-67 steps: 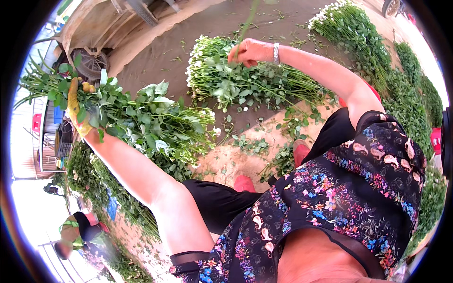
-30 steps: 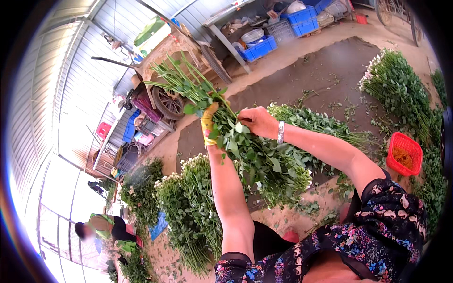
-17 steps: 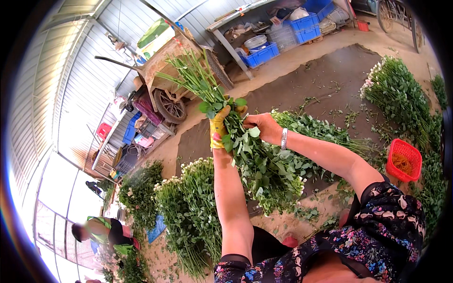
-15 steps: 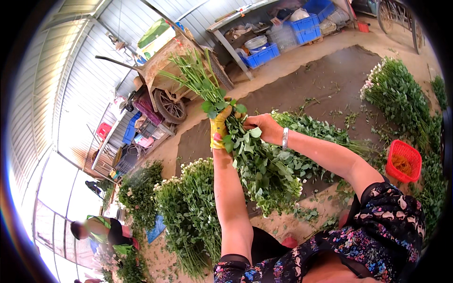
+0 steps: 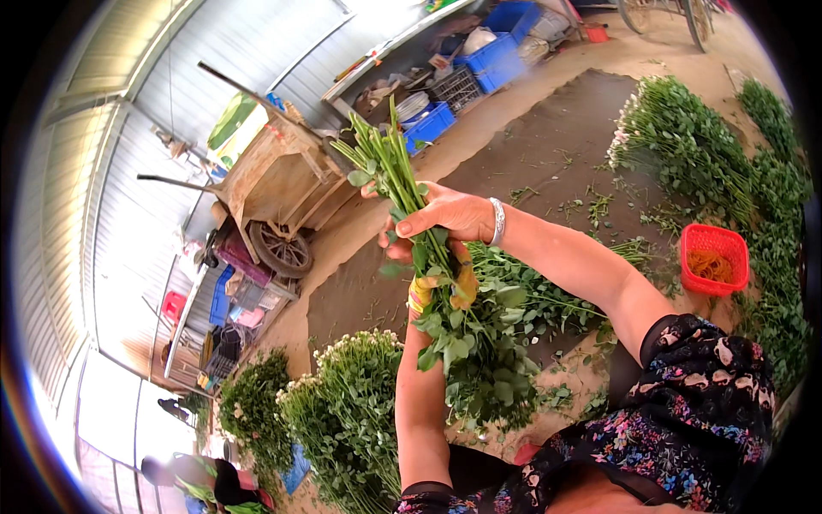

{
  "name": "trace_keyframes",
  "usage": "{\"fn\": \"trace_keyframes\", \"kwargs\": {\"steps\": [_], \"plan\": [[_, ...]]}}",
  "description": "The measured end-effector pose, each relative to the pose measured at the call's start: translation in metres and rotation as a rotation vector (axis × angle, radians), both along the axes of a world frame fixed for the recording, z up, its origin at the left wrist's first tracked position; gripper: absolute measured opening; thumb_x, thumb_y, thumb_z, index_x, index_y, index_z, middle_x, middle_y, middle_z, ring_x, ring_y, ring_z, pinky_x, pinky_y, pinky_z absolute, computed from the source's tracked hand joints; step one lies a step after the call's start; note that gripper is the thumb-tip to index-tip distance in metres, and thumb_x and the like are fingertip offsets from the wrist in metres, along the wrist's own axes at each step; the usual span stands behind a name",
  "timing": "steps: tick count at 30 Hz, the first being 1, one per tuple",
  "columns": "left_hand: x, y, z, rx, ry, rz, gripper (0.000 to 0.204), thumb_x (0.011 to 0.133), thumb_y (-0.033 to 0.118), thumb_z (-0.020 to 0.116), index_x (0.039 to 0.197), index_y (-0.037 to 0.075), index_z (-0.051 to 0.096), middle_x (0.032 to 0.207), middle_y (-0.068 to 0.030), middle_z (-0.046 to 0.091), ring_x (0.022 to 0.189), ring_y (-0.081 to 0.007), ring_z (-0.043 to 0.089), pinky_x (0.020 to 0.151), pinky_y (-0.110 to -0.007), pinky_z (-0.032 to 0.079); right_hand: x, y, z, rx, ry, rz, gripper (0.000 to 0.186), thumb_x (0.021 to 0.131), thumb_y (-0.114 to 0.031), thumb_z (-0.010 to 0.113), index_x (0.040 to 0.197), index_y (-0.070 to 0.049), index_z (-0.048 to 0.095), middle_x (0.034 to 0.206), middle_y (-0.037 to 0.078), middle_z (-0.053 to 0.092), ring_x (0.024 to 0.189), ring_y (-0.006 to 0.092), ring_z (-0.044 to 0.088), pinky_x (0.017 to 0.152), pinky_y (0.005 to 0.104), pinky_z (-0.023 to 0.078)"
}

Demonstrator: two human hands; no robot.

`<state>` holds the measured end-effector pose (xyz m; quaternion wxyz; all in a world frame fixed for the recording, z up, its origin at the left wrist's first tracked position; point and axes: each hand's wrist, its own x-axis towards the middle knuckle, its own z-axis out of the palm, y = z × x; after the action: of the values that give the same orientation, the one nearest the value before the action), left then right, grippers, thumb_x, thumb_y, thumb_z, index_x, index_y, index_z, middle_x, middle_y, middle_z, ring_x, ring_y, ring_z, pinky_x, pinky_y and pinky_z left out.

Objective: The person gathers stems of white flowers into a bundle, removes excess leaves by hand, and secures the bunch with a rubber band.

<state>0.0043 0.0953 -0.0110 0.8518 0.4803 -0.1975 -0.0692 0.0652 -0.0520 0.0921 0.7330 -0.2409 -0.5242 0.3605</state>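
Observation:
A bunch of leafy flower stems is held upside down in front of me, its cut ends pointing up and its leaves hanging down. My left hand, in a yellow patterned glove, grips the bunch about midway, fingers wrapped round it. Just above, my bare right hand, with a silver bangle on the wrist, is closed round the green stems below their cut ends. Leaves and stems partly hide the fingers of both hands. Behind the bunch, more cut stems lie on a dark ground sheet.
To the right stands a red basket with an orange tangle inside. Piles of white-flowered stems lie at left and far right. A wooden cart and blue crates stand behind. Another person bends at far left.
My right hand has moved from beside the bunch to round its upper stems. My gloved left hand now sits lower on the bunch. The whole view has shifted.

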Motion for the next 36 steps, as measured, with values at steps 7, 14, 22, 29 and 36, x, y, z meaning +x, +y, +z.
{"fn": "trace_keyframes", "kwargs": {"steps": [7,14,22,29,36], "plan": [[0.005,-0.033,0.027,0.473,-0.039,0.524,0.067,0.082,0.039,0.065,0.132,0.003,0.038,0.123,-0.0123,0.051,0.105,-0.0218,0.056,0.086,-0.032,0.05,0.039,0.008,-0.029,-0.073,-0.042,-0.614,0.028,0.08,-0.022,0.072,0.092,0.0,0.06,0.08,0.006,0.064,0.073,0.0132,0.063,0.067,0.0289,0.053],[0.027,-0.049,0.019,1.177,-0.067,0.676,0.039,0.085,0.019,0.066,0.116,0.002,0.051,0.094,-0.0077,0.055,0.084,-0.0152,0.052,0.071,-0.027,0.044,0.035,0.003,-0.07,-0.091,-0.359,-1.265,0.056,0.073,-0.042,0.075,0.108,-0.001,0.058,0.088,0.014,0.064,0.084,0.0184,0.057,0.075,0.0355,0.046],[0.037,-0.03,0.04,0.834,0.108,0.74,0.026,0.086,0.016,0.065,0.105,0.002,0.054,0.07,-0.0019,0.046,0.058,-0.0128,0.044,0.053,-0.026,0.039,0.182,-0.317,-0.124,-0.919,-1.065,-1.198,0.028,0.078,-0.027,0.063,0.084,0.0,0.061,0.077,0.016,0.062,0.068,0.024,0.06,0.064,0.0352,0.05],[0.03,-0.021,0.013,0.841,0.193,0.751,0.016,0.086,0.014,0.066,0.091,0.004,0.054,0.056,-0.0002,0.04,0.048,-0.0112,0.04,0.048,-0.026,0.036,0.142,-0.52,-0.336,-1.866,-1.08,-1.19,0.008,0.075,-0.011,0.059,0.073,-0.004,0.062,0.077,0.018,0.063,0.069,0.0339,0.063,0.062,0.043,0.051],[0.043,-0.061,0.01,0.806,0.234,0.738,0.021,0.086,0.015,0.065,0.102,0.004,0.056,0.059,0.0011,0.039,0.05,-0.0106,0.037,0.05,-0.026,0.034,0.126,-0.506,-0.404,-2.025,-0.649,-1.423,0.013,0.078,-0.015,0.06,0.086,-0.008,0.068,0.091,0.018,0.066,0.09,0.035,0.063,0.077,0.0433,0.052]]}}
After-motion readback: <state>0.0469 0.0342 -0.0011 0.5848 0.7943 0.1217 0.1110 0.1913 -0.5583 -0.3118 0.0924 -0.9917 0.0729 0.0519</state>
